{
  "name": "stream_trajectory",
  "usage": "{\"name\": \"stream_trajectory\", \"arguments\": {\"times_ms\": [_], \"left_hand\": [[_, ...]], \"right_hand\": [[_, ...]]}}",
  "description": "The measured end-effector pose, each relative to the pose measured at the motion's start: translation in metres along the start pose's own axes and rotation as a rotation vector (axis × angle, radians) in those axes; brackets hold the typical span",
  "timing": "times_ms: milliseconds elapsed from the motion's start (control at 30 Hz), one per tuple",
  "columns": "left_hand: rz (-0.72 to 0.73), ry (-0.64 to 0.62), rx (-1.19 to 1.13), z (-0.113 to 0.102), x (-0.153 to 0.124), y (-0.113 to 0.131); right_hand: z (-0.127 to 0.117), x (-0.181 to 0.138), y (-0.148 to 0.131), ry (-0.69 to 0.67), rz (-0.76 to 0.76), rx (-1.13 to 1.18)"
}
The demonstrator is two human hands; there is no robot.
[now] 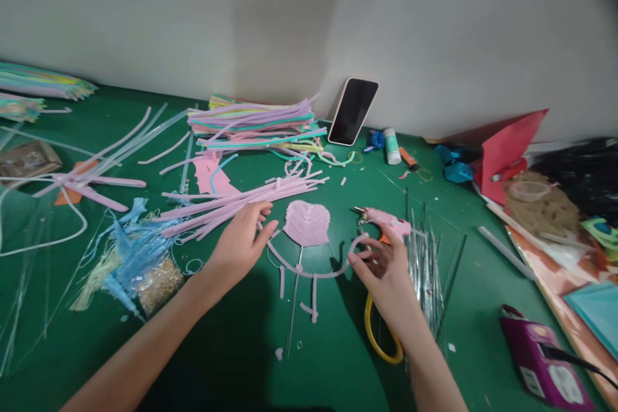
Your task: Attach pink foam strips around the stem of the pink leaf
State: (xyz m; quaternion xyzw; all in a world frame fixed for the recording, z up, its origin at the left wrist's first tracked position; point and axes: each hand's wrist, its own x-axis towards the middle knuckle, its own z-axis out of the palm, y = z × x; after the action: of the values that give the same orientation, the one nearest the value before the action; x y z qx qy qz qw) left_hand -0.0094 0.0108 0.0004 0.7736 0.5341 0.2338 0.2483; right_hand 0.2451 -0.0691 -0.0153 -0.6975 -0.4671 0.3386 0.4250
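The bowed lilac pipe cleaner [331, 275] spans between the hands, a strip of green tabletop [338, 360] separating its middle from the lilac petal shape [308, 225]. The purple box's [524, 338] label is illegible. The right hand [383, 264] pinches one end; whether the curled left hand [244, 235] grips the other, I cannot tell.

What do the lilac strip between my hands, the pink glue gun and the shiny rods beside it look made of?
Lilac strip: probably chenille over hidden wire, looking matte, soft and bent. Pink glue gun: likely moulded plastic, judging by its smooth, even-coloured body. Shiny rods: streaky silvery glints suggest metal, though plastic is possible.
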Motion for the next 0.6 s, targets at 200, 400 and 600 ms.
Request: {"name": "stream_trajectory", "arguments": {"times_ms": [200,400,600], "left_hand": [[0.345,-0.119,0.168,-0.002,-0.011,0.004],[0.412,-0.338,0.393,0.012,0.007,0.011],[0.431,-0.491,0.470,-0.002,0.013,0.017]], "right_hand": [[-0.005,-0.016,-0.005,-0.153,0.006,-0.254],[0.011,-0.008,-0.017,-0.251,-0.074,-0.304],[0.017,-0.012,-0.013,-0.203,-0.019,-0.143]]}}
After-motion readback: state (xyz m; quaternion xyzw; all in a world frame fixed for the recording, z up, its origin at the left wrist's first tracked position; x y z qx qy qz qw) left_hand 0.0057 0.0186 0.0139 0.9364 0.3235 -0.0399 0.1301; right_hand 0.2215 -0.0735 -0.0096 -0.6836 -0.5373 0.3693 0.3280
